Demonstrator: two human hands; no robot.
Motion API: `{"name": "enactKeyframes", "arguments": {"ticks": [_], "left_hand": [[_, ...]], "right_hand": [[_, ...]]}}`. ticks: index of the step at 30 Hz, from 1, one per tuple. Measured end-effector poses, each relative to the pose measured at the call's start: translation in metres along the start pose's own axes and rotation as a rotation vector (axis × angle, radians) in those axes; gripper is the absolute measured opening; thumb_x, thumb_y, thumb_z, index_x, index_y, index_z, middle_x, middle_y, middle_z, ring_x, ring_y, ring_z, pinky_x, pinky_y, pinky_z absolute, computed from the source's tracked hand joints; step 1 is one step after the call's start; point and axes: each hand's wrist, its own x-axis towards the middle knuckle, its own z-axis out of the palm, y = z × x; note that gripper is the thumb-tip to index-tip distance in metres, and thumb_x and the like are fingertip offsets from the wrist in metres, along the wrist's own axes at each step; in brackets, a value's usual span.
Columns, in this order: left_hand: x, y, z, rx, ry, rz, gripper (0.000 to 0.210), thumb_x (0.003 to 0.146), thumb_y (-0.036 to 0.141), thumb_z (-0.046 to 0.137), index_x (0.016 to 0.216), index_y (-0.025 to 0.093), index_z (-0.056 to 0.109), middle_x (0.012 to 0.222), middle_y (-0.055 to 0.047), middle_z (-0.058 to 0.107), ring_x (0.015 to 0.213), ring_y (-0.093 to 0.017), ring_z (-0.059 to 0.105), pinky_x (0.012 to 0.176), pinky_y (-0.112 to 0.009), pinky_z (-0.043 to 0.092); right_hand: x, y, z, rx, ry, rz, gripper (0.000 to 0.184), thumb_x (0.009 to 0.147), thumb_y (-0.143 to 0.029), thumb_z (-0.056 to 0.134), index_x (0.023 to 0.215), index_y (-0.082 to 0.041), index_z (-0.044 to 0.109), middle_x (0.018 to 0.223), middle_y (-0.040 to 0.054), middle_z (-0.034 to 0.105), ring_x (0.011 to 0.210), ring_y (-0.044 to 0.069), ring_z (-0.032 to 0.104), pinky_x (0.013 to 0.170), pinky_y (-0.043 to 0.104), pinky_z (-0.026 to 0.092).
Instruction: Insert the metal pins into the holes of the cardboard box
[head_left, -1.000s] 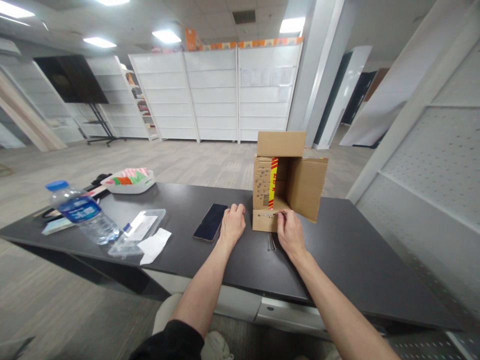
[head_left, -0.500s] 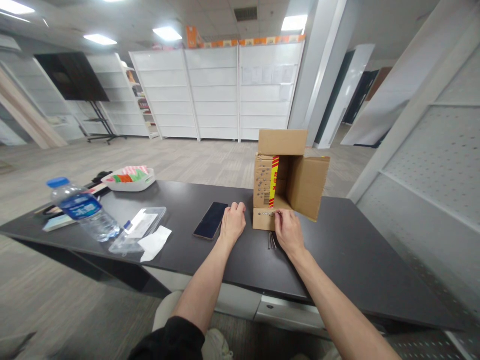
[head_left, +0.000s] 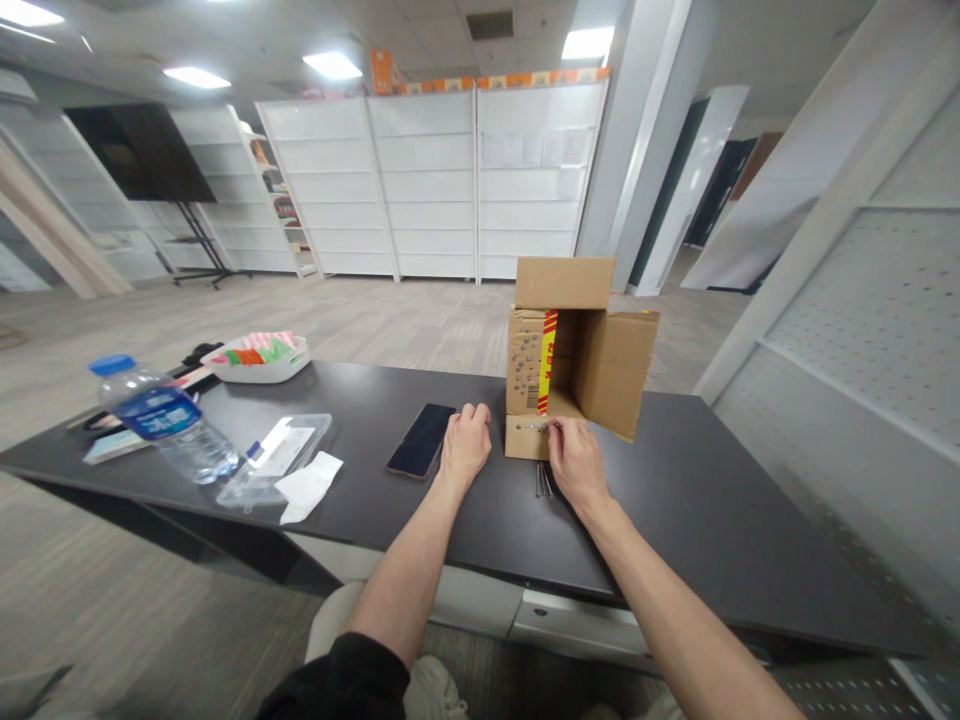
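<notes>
An open cardboard box (head_left: 631, 375) stands on its side on the dark table, its opening facing me and its flaps spread. Round metal heads dot its left flap (head_left: 523, 385), and a row of small metal pieces runs along the lower flap (head_left: 519, 446). At the right part of that row, my right hand (head_left: 576, 460) pinches with thumb and forefinger; whatever is between them is too small to make out. Several thin nails or screws (head_left: 541, 482) lie just below the flap. My left hand (head_left: 466, 443) rests with curled fingers beside a phone (head_left: 421, 440), nothing visible in it.
On the left are a clear plastic case (head_left: 311, 440), a crumpled white paper (head_left: 309, 488), a leaning water bottle (head_left: 169, 418) and a white basket (head_left: 279, 372) with colourful contents. A perforated white panel (head_left: 870, 330) borders the right side.
My right hand has shifted very slightly left along the lower flap. My left hand stays beside the phone, and the box and nails keep their places.
</notes>
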Motion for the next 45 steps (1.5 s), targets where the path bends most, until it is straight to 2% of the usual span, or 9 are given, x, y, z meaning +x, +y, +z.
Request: {"name": "enactKeyframes", "arguments": {"ticks": [21, 30, 36, 45], "left_hand": [[0.0004, -0.0008, 0.0009, -0.001, 0.002, 0.002, 0.023, 0.091, 0.008, 0.040, 0.098, 0.022, 0.056, 0.098, -0.006, 0.059, 0.092, -0.019, 0.058, 0.092, -0.033, 0.042], [-0.0005, -0.0012, 0.0017, -0.003, 0.017, 0.005, 0.023, 0.091, 0.008, 0.040, 0.098, 0.022, 0.056, 0.098, -0.006, 0.058, 0.091, -0.019, 0.058, 0.092, -0.033, 0.043], [0.0003, -0.0009, 0.0003, -0.012, -0.011, -0.005, 0.024, 0.091, 0.008, 0.039, 0.099, 0.022, 0.057, 0.099, -0.006, 0.059, 0.093, -0.019, 0.058, 0.092, -0.034, 0.043], [0.0003, -0.0022, 0.0034, -0.005, 0.009, 0.008, 0.023, 0.091, 0.008, 0.039, 0.098, 0.022, 0.056, 0.099, -0.006, 0.058, 0.092, -0.019, 0.058, 0.092, -0.033, 0.043]], "right_hand": [[0.0003, 0.0020, 0.0015, 0.060, 0.054, 0.053, 0.025, 0.100, -0.027, 0.035, 0.099, -0.020, 0.059, 0.095, 0.0128, 0.068, 0.090, 0.027, 0.061, 0.080, 0.041, 0.046], [0.0015, 0.0001, -0.0008, 0.012, -0.002, 0.012, 0.025, 0.100, -0.025, 0.036, 0.099, -0.018, 0.060, 0.096, 0.0135, 0.068, 0.092, 0.028, 0.059, 0.080, 0.040, 0.045], [0.0026, 0.0009, 0.0005, 0.006, -0.009, -0.003, 0.027, 0.100, -0.024, 0.034, 0.099, -0.019, 0.060, 0.097, 0.0141, 0.068, 0.093, 0.028, 0.060, 0.079, 0.039, 0.044], [0.0023, 0.0009, 0.0007, 0.002, 0.013, 0.017, 0.027, 0.101, -0.026, 0.034, 0.100, -0.019, 0.060, 0.097, 0.0135, 0.068, 0.093, 0.028, 0.060, 0.078, 0.039, 0.043]]}}
